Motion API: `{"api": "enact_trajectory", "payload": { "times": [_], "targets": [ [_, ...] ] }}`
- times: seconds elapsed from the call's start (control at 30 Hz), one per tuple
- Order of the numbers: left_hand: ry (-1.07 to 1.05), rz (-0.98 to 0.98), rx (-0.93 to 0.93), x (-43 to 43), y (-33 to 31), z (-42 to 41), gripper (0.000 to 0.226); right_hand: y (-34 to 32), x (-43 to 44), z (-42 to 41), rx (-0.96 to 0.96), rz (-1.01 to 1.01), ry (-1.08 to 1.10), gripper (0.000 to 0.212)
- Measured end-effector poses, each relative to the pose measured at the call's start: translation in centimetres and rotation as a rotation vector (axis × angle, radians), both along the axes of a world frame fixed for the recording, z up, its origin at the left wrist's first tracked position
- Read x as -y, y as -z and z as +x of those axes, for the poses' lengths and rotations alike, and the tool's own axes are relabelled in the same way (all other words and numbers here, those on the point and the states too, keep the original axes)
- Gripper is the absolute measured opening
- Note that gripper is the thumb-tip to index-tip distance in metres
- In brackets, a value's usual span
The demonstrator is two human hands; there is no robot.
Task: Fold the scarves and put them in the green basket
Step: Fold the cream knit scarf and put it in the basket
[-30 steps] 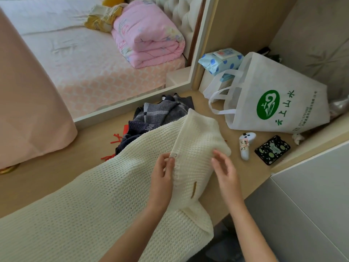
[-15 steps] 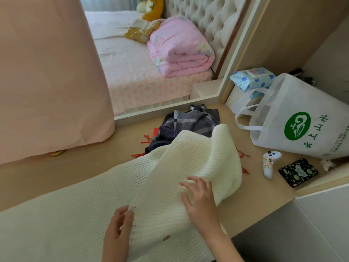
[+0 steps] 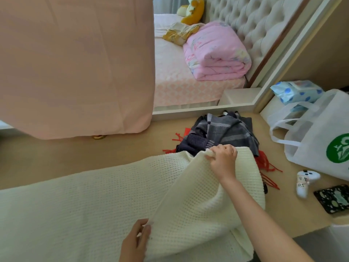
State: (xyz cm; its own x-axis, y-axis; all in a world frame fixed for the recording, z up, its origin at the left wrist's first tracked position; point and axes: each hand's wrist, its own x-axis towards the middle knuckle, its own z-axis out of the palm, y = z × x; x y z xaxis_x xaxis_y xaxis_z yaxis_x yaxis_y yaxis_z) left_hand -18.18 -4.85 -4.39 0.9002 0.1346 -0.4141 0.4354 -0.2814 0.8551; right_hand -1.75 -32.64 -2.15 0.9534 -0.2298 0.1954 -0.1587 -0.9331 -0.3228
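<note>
Nearest, the left hand (image 3: 135,241) pinches the near corner of the cream scarf (image 3: 75,205), spread along the wooden ledge (image 3: 56,157). The right hand (image 3: 222,159), flat on the fold half a second ago, now grips the far corner, carrying the end leftward: first fold underway. Beyond lies the unfolded dark scarf pile (image 3: 224,133), with a white bag (image 3: 317,140) just beside. No green basket shows.
</note>
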Motion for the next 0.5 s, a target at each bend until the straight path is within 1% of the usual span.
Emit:
{"api": "enact_trajectory", "payload": {
  "times": [0.03,0.07,0.13,0.3,0.37,0.43,0.5],
  "targets": [
    [-0.011,-0.005,0.005,-0.3,0.0,-0.2,0.05,-0.1,-0.4,-0.5,0.113,0.056,-0.034,0.007],
    [-0.031,-0.014,0.011,-0.6,0.0,-0.4,0.048,-0.6,-1.1,-1.0,0.178,0.114,-0.081,0.007],
    [-0.091,-0.035,0.031,-1.3,-0.1,-0.9,0.046,-1.7,-2.8,-1.8,0.198,0.195,-0.201,0.009],
    [-0.335,-0.094,0.12,-4.1,-1.4,-1.6,0.04,-4.7,-8.4,-1.4,0.052,0.404,-0.306,0.017],
    [-0.404,-0.119,0.131,-5.9,-1.6,-2.1,0.032,-5.1,-11.4,-0.7,-0.061,0.436,-0.35,0.024],
    [-0.452,-0.138,0.132,-7.8,-1.8,-2.6,0.029,-4.9,-14.5,-0.2,-0.155,0.438,-0.406,0.026],
    [-0.52,-0.135,0.14,-9.8,-2.1,-3.3,0.026,-4.7,-17.8,0.0,-0.2,0.481,-0.462,0.027]
  ]
}}
